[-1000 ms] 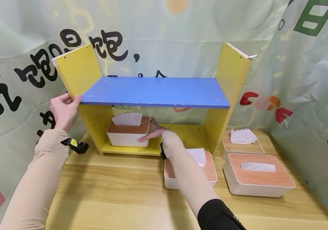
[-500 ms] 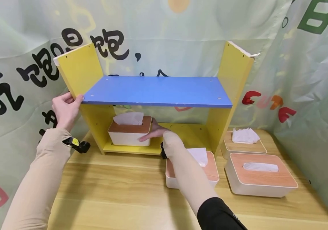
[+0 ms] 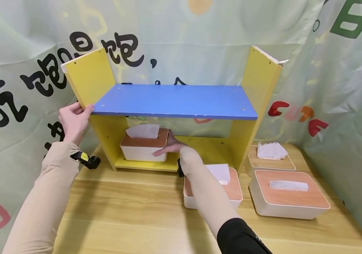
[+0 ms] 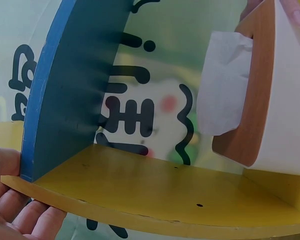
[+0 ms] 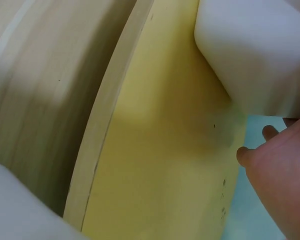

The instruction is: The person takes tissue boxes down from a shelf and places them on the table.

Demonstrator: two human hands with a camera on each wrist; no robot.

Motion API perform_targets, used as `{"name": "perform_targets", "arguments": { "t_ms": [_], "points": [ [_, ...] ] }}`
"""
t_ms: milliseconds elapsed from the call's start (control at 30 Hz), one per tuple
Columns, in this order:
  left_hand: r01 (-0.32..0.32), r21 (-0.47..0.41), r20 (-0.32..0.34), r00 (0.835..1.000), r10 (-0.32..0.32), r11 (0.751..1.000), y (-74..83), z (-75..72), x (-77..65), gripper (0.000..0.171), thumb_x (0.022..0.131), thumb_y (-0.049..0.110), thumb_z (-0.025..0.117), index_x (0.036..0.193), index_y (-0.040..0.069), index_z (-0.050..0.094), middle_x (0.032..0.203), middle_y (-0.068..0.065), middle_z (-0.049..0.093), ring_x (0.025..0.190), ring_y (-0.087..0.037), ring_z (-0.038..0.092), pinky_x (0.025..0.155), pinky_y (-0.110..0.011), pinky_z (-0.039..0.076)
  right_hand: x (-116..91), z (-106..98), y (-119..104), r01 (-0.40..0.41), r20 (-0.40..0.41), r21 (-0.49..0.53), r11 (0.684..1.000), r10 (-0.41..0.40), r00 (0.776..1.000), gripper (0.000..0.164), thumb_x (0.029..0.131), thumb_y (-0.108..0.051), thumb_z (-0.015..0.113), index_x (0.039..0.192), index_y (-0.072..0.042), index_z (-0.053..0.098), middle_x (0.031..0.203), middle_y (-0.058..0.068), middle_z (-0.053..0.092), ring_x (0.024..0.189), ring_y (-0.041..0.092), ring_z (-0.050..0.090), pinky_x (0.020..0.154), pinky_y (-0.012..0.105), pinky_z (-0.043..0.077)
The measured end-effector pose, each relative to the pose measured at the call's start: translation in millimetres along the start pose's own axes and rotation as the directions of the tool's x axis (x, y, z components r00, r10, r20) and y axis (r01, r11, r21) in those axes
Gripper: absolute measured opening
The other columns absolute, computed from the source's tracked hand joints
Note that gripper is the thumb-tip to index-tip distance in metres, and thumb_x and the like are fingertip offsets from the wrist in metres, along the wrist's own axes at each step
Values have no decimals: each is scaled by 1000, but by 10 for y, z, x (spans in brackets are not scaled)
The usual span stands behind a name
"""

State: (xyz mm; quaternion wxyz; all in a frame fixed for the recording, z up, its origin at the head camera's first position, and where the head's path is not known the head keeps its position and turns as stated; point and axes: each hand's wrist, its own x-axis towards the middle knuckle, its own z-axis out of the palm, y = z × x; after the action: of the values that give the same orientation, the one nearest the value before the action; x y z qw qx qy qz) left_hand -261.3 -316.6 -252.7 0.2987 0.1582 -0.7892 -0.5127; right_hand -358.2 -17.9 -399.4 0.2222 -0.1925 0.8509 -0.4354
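Observation:
A white tissue box (image 3: 142,154) with a wood-look lid and a tissue sticking out stands in the lower left compartment of the yellow and blue shelf (image 3: 174,100). My right hand (image 3: 172,144) holds the box by its right end, thumb on the front face and fingers towards the back. The right wrist view shows the box's pale end (image 5: 255,55) over the yellow bottom board, the hand (image 5: 285,170) beside it. My left hand (image 3: 74,121) grips the left side panel where the blue board meets it. Its fingers (image 4: 46,222) wrap the panel's edge in the left wrist view.
Partly behind the right forearm, a second tissue box (image 3: 231,185) stands on the wooden table (image 3: 130,215). Two more, a front tissue box (image 3: 290,197) and a rear tissue box (image 3: 269,163), stand right of the shelf. A printed cloth (image 3: 181,31) hangs behind everything.
The whole head view has shifted slightly to the right. Both hands keep their holds, and the tissue box stays in the same place in the shelf.

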Motion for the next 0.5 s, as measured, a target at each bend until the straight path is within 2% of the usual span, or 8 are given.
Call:
{"name": "perform_targets", "arguments": {
  "t_ms": [100,333,500],
  "points": [
    [-3,-4,0,1000,3,1000,-5,-7,-4,49,91,34,72,134,11,66,73,33,63,71,17,58,72,-5,48,-24,9,-25,10,-7,16,1000,-10,1000,128,86,-31,78,157,-14,-26,168,10,-23,159,28,-3,128,49,19],
    [-17,-17,2,1000,17,1000,1,10,-13,48,91,31,72,132,8,66,57,41,50,67,18,57,68,-5,47,16,5,2,26,-14,-3,1000,-26,1000,130,81,-30,83,159,-14,-20,169,10,-18,159,27,-4,128,48,19],
    [-4,-49,0,1000,4,999,3,1,-2,46,91,27,73,131,7,67,61,37,55,67,16,58,67,-5,47,-8,10,-20,11,-12,12,1000,-11,1000,137,75,-37,86,160,-15,-20,169,10,-19,159,28,-4,129,49,16]
  ]
}}
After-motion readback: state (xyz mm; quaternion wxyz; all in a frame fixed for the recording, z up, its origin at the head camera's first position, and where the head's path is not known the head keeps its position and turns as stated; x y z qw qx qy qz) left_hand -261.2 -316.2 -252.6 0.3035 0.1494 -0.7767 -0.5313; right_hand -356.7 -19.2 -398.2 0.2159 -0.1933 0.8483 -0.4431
